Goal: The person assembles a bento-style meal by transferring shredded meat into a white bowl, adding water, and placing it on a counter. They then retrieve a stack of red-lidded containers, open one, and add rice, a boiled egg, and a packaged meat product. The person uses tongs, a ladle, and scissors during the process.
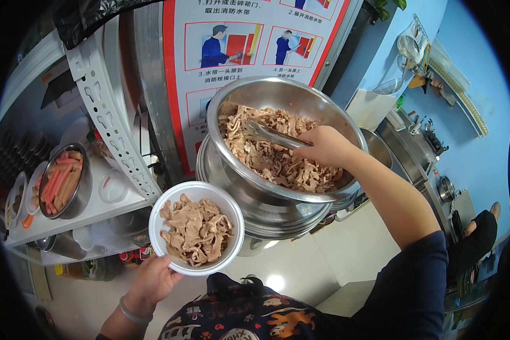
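While left hand (154, 280) grips it, white bowl (238, 229) extends forward and right.

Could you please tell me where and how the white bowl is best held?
Probably by the near-left part of its rim, coming from the person's side, as the left hand does. The white bowl is round, with a rim to grip and no handle in view; meat fills its middle, and the large steel bowl lies on the far side.
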A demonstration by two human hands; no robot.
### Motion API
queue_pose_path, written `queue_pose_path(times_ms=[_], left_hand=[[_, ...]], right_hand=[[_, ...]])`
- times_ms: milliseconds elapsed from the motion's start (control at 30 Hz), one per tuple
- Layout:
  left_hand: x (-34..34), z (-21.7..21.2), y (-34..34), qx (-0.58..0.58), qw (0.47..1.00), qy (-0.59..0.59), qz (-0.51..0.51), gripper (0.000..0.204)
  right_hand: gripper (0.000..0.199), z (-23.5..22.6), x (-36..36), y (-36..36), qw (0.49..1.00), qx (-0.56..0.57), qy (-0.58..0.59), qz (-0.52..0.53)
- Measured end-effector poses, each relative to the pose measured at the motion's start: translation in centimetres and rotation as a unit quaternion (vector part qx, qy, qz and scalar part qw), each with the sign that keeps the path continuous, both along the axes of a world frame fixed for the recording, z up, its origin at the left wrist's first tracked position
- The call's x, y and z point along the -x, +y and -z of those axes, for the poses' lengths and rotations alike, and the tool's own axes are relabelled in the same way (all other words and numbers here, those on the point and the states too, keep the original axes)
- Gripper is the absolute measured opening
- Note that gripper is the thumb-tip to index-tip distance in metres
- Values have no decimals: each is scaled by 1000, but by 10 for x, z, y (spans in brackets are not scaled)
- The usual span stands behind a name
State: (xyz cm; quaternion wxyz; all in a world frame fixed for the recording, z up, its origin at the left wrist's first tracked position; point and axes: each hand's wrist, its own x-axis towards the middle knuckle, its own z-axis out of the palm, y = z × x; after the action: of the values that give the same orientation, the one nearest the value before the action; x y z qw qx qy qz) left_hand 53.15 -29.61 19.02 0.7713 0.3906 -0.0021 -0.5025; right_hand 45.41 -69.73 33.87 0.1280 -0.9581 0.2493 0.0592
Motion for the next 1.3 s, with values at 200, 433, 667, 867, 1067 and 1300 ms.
queue_pose_path(times_ms=[200, 433, 667, 867, 1067, 1300], left_hand=[[-4, 2, 1, 24, 1000, -4, 0, 51], [-8, -4, 2, 19, 1000, -8, 12, 47], [-16, 2, 11, 26, 999, -19, 34, 43], [-9, 10, 34, 24, 998, -27, 51, 41], [17, 29, 69, -9, 1000, -11, 27, 39], [53, 50, 96, -14, 1000, -9, 1, 42]], right_hand=[[28, -8, 36, 6, 993, 8, -116, -2], [27, -31, 77, 35, 976, -80, -181, 92], [28, -43, 120, 114, 944, -215, -238, 73], [29, 22, 110, 176, 985, -4, -109, -133], [34, 40, 111, 210, 991, 36, -47, -123], [38, 82, 126, 241, 990, 30, -32, -131]])
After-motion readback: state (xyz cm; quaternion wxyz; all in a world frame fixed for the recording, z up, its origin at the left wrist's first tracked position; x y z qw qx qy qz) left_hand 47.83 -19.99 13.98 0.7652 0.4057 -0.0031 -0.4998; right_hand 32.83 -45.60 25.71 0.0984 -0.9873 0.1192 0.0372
